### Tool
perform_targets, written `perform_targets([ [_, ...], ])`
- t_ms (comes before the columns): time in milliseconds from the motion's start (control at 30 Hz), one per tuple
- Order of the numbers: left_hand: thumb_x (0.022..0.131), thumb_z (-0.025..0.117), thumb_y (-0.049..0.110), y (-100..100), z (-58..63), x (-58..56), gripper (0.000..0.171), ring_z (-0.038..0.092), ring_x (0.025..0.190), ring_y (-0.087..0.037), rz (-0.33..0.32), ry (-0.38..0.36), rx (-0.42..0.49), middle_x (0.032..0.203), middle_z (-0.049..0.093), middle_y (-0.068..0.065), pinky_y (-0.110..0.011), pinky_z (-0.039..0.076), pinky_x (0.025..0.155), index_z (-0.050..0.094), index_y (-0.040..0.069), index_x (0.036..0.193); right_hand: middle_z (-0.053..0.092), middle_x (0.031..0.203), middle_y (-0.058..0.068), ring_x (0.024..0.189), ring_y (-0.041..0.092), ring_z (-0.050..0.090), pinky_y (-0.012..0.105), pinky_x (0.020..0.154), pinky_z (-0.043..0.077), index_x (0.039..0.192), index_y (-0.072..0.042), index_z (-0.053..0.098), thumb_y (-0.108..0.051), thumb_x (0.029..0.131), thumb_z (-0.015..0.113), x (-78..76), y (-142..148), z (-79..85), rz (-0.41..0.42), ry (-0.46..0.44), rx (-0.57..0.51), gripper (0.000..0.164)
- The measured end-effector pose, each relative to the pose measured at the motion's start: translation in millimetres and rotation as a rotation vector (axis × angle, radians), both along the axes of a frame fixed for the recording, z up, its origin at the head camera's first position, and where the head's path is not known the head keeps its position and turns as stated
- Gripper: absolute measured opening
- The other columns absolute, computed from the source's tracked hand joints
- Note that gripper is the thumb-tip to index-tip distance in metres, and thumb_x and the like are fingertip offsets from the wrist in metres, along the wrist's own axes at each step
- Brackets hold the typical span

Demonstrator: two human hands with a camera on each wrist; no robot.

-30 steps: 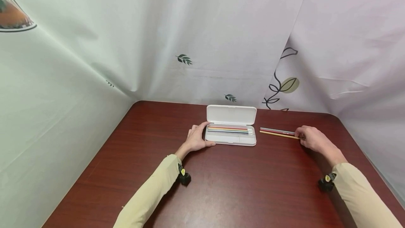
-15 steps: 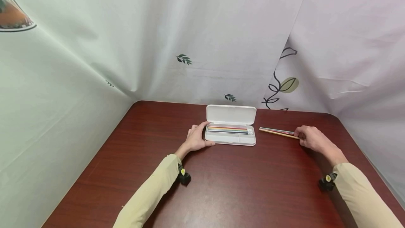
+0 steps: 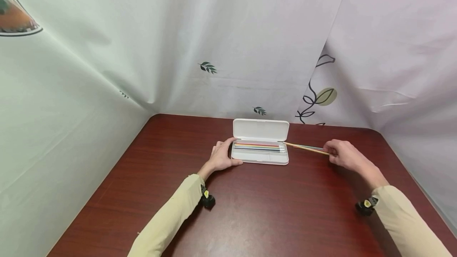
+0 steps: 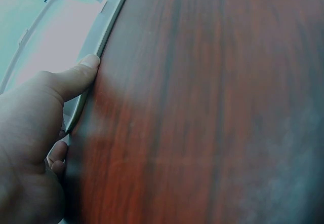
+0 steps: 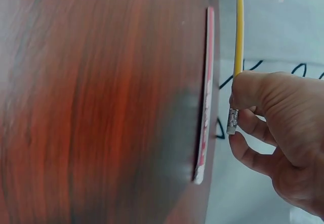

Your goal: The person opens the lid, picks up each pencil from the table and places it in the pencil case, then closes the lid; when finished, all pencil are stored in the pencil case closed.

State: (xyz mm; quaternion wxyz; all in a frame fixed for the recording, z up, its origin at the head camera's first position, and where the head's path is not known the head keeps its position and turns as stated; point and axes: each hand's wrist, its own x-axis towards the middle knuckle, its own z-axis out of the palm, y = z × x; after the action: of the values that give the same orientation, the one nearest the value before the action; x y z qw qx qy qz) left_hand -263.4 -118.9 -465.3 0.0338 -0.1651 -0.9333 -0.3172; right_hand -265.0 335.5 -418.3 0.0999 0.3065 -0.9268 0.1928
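Yellow pencil (image 5: 239,31) and white pencil case (image 3: 255,156) lie beyond two pale sleeves, left (image 3: 175,209) and right (image 3: 410,221). Each sleeve carries a small black camera at the wrist, on the near side of the case, over the dark red bench (image 3: 257,209).

Farther in, the left hand (image 3: 222,157) grips the case's left end, thumb along its near edge and fingers reaching round to the far left corner. The right hand (image 3: 346,154), well out to the right of the case, pinches the yellow pencil close to its eraser end. The pencil points leftward from that hand, its long axis roughly in line with the case's length, slanting so the tip sits a little farther off than the eraser. That tip is at the case's far right corner; whether it touches, I cannot tell. Clearly the right hand is the nearer one to the pencil, and the left to the case.

Just right of the case, a red pencil (image 5: 205,92) rests on the bench; a bluish one seems to lie beside it, partly hidden. Inside the case, along its far side, several coloured pencils (image 3: 258,146) lie lengthwise. Behind them the lid (image 3: 261,130) stands raised. Past the case hangs a pale cloth (image 3: 232,31) with leaf prints.
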Motion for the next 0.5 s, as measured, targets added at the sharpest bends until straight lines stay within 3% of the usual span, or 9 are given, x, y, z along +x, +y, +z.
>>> perform_targets([
  [500, 0.072, 0.089, 0.038, 0, 0.5, 0.6, 0.091, 0.046, 0.115, -0.031, -0.003, 0.006, -0.012, 0.128, 0.062, -0.012, -0.046, 0.033, 0.096, 0.044, 0.014, 0.148, 0.053, 0.074, -0.007, 0.068, 0.013, 0.05, 0.033, 0.061, 0.043, 0.085, -0.008, 0.068, 0.011, 0.068, 0.066, -4.3, -44, 9.2, 0.072, 0.018, -0.023, 0.026],
])
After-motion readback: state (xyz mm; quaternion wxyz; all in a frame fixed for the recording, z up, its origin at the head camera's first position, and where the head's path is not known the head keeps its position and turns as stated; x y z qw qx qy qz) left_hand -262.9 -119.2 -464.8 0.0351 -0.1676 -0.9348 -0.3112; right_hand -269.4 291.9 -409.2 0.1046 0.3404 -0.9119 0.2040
